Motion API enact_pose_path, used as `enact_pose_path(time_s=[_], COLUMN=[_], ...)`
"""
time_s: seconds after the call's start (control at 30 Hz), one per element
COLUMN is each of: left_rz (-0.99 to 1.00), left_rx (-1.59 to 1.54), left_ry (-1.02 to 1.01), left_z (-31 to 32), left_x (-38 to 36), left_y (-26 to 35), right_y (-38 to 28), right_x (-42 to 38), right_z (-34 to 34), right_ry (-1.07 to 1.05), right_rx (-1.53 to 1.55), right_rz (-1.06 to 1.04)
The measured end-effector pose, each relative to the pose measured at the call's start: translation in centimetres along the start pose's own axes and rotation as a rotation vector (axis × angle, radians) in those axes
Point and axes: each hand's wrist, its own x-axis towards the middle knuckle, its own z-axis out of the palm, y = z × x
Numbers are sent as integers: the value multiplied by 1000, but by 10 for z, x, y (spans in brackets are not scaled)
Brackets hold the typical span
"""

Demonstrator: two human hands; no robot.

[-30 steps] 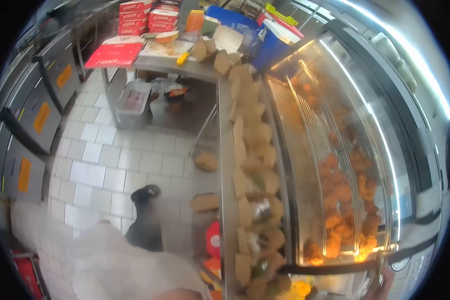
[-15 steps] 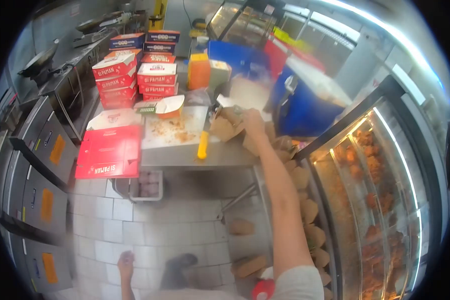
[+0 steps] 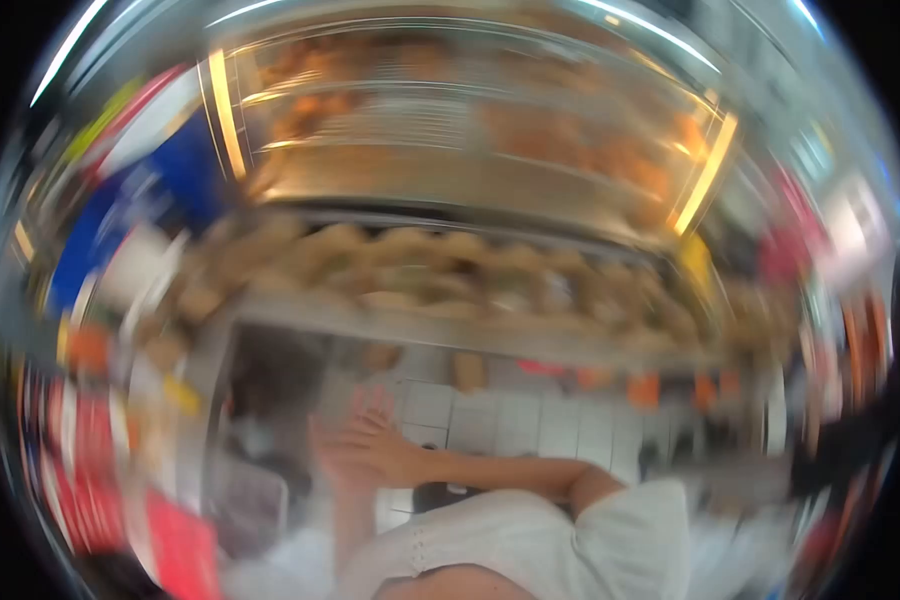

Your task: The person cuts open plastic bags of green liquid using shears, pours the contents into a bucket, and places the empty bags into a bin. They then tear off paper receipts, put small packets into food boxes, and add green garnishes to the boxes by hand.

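Observation:
My right hand (image 3: 395, 455) reaches across in front of my body and lies over my left hand (image 3: 342, 462), the two touching. Their fingers look stretched out, though motion blurs them. Nothing shows in either hand. Beyond them, a long row of open brown cardboard food boxes (image 3: 410, 280) stands along a ledge. Greenish and pale contents show in some boxes, too smeared to name.
Behind the boxes is a lit glass display cabinet (image 3: 400, 175) with orange-brown food on its shelves. A blue cool box (image 3: 135, 215) stands at the left. Red boxes (image 3: 95, 470) are stacked lower left. Below the ledge lies the tiled floor (image 3: 525, 425).
My view has swung right, from the counter to the display cabinet. My right hand has left the brown box on the counter and come together with my left hand, which hung low before.

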Motion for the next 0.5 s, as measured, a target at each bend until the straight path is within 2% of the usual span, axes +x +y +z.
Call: enact_pose_path(time_s=[0.03,0.07,0.1,0.13,0.17,0.2,0.23,0.27,0.3,0.33,0.37,0.4,0.43,0.5], left_rz=[-326,-477,-251,28,-20,111,266,443,629,625,659,683,680,63], left_rx=[41,94,337,525,510,776,1030,1282,1546,1554,1549,1555,1584,1906], left_ry=[56,16,-125,-283,-323,-607,-871,-1116,-1337,-1291,-1354,-1427,-1394,-1436], left_z=[44,86,123,144,146,142,133,122,110,82,46,25,21,22], left_x=[8,10,8,11,16,17,23,31,36,41,50,52,50,60], left_y=[-16,-45,-79,-114,-147,-179,-222,-265,-306,-345,-379,-396,-397,-408], right_y=[8,11,12,16,14,5,-13,-31,-75,-119,-137,-149,-162,-190], right_x=[-44,-79,-112,-149,-188,-222,-240,-254,-248,-242,-261,-283,-303,-338], right_z=[-12,-35,-61,-87,-101,-112,-134,-152,-185,-219,-239,-257,-273,-311], right_ry=[174,152,100,166,472,746,750,1018,1153,1316,1285,1339,1373,1502], right_rx=[-93,-391,-644,-697,-234,260,239,739,965,1182,1195,983,766,771], right_rz=[31,345,668,710,856,931,951,857,885,898,930,728,522,434])
